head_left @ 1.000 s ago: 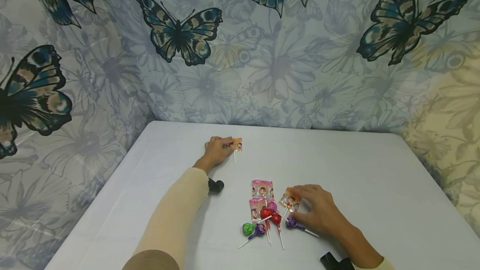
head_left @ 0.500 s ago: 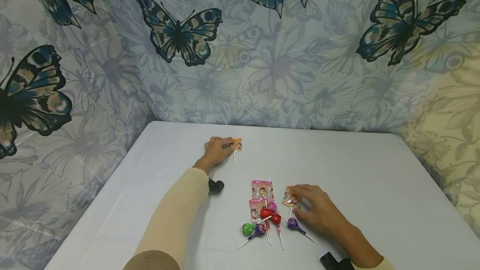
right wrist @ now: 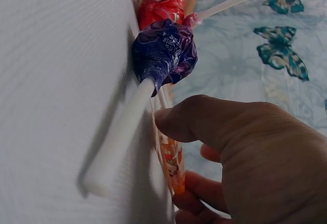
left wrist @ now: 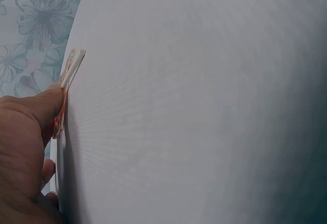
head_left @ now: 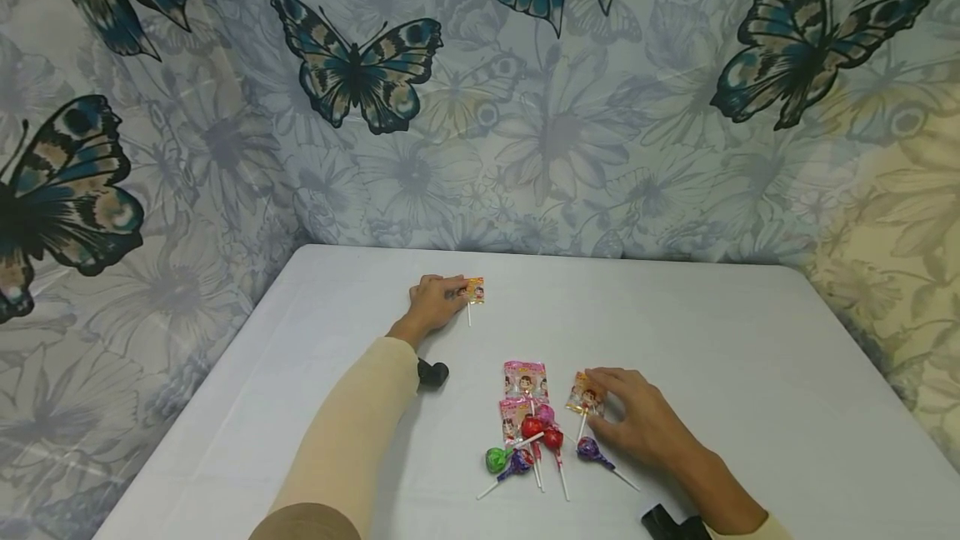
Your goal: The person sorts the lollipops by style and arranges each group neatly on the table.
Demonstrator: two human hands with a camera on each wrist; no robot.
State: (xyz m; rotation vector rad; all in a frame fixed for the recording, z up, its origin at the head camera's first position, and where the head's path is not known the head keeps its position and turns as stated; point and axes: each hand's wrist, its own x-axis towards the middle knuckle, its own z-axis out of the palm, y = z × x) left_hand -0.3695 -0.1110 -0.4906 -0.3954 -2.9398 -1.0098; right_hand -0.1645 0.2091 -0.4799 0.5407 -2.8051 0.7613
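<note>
On the left, our left hand [head_left: 432, 304] has not moved over the last second: it rests far out on the counter [head_left: 750, 373], fingers [left wrist: 48, 101] pressing an orange flat lolly [head_left: 474, 290] down. Whether they curl round it we cannot tell; they look laid on it rather than clenched.

In the middle lies the pile: two pink flat lollies [head_left: 525, 377], a green one [head_left: 495, 459], a purple one [head_left: 516, 462] and two red ones [head_left: 542, 432], unchanged.

On the right is the one change. Our right hand [head_left: 637, 423] has drawn slightly back and settled, and the second orange lolly [head_left: 583, 395] it pinches between thumb and fingers [right wrist: 189, 119] now sits a little lower and flatter than a second ago. Another purple lolly [right wrist: 164, 50] lies just beside that hand, touching nothing of it.

We judge the right-hand lolly is gripped but not yet lifted off the counter.
</note>
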